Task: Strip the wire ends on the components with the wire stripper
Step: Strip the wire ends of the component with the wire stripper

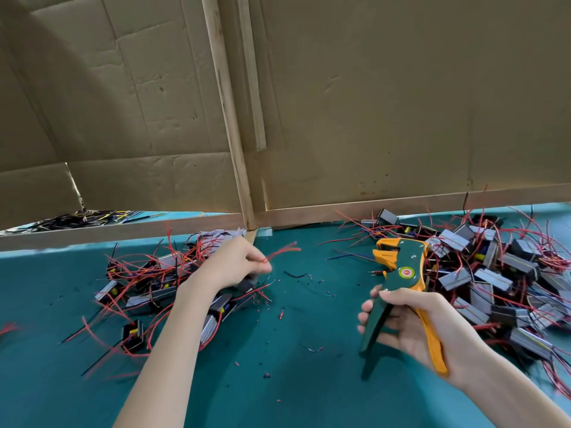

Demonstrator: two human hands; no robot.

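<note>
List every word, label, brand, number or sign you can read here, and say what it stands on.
No text here can be read.
wire stripper: a round red and yellow emblem at the pivot, too blurred to read.
components: no legible markings.
red wires in the left hand: no tags visible.
cardboard wall: no print shows.

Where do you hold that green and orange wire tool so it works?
Hold the wire stripper by its two long handles, coming from the near end like the right hand. They splay apart for squeezing; the head points away.
</note>
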